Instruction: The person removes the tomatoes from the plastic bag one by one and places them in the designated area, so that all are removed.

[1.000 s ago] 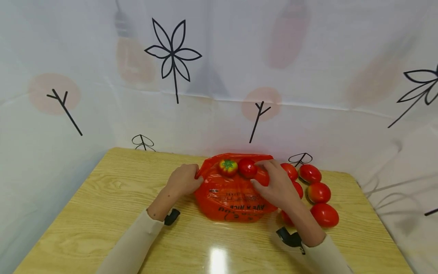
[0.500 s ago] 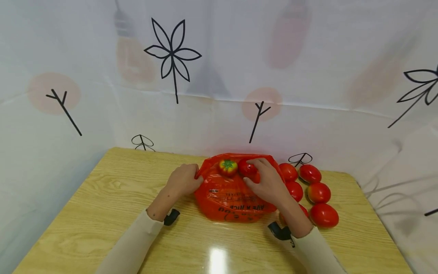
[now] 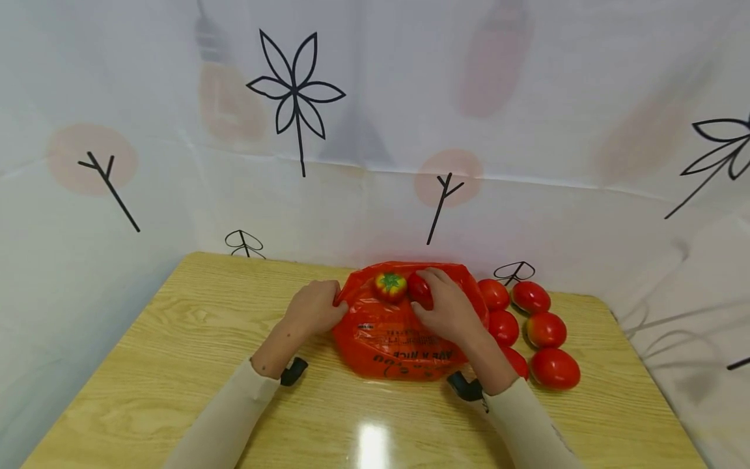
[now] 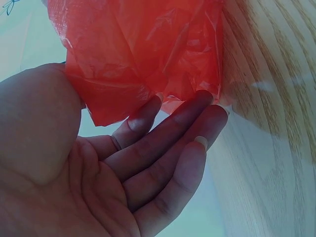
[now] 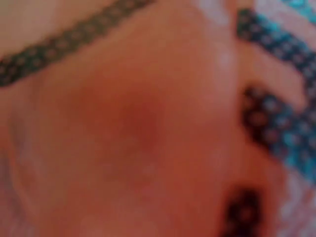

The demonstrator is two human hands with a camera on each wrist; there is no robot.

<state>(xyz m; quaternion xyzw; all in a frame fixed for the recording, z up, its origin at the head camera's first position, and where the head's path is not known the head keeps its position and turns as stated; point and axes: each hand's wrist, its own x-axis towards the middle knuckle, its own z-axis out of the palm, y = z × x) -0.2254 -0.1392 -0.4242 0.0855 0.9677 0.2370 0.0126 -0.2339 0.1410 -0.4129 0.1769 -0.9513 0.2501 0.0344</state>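
A red plastic bag with dark print (image 3: 387,352) lies open on the table. My left hand (image 3: 315,307) pinches its left edge. In the left wrist view the bag's film (image 4: 123,54) runs between the thumb and the curled fingers (image 4: 173,168). At the bag's mouth my right hand (image 3: 448,311) grips a red tomato (image 3: 418,288), thumb on the near side, fingers over its far side. Touching it on the left is a yellow-green and red tomato (image 3: 390,286) with a green star-shaped top. The right wrist view holds only blurred red film with dark print (image 5: 271,118).
Several red tomatoes (image 3: 555,369) stand in two rows on the wooden table (image 3: 176,365), close to the bag's right side. A white cloth with plant drawings (image 3: 375,215) hangs right behind the table's back edge.
My right hand has moved left and slightly down over the bag, shifting the red tomato left until it meets the yellow-green one. The left hand has kept still at the bag's edge.
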